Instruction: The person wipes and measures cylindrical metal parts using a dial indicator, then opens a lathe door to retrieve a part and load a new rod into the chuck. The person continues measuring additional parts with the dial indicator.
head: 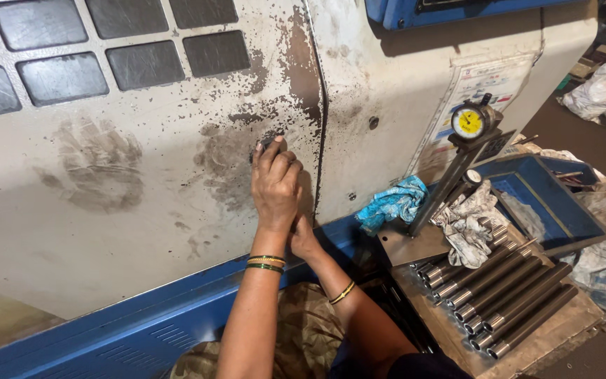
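Near the middle of the frame the left hand [275, 184] is closed around a small dark handle [266, 144] on the machine's stained cream door [106, 210], fingers wrapped over it as if for a firm pull. The right hand [303, 238] sits just under the left wrist; it is mostly hidden, so its grip cannot be told. At lower right, steel tubes [499, 295] lie side by side on a board, within reach, beside a yellow-faced dial gauge [469, 123] and rags [468, 221].
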